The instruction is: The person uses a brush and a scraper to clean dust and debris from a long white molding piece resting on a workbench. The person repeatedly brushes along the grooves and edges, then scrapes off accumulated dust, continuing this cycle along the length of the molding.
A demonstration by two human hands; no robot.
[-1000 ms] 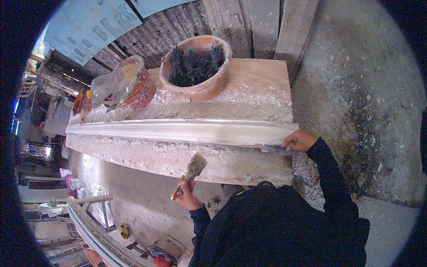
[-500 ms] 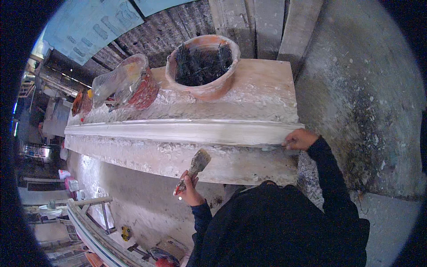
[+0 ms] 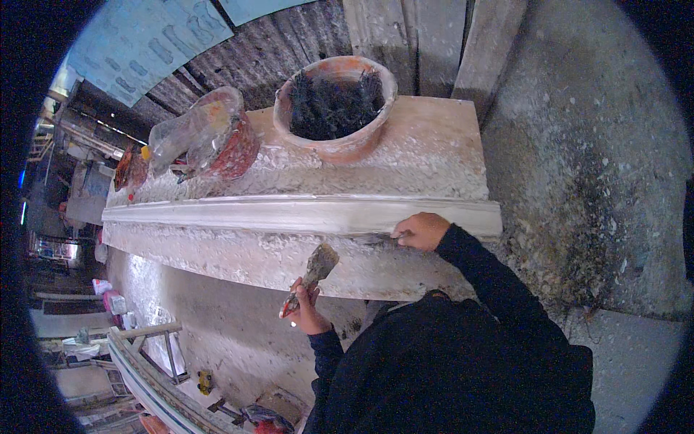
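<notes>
Left hand (image 3: 308, 311): my fingers wrap the crusted scraper (image 3: 319, 265), clear of the board (image 3: 434, 137) | Right hand (image 3: 424, 230): I'm pinching a thin dark piece (image 3: 379, 239) at the near edge of the white moulding (image 3: 289, 215) | moulding lengthwise on board, face looks smooth, near edge seems unfinished

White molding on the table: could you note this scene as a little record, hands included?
Molding: long, white, lying along the table
Left hand: holds a scraper, blade pointing away from the body
Right hand: at the molding's near edge; whether it grips anything is unclear
Tub: orange, on the table's far side, holding dark fibers
Bucket: red, white-spattered, left of the tub
</notes>
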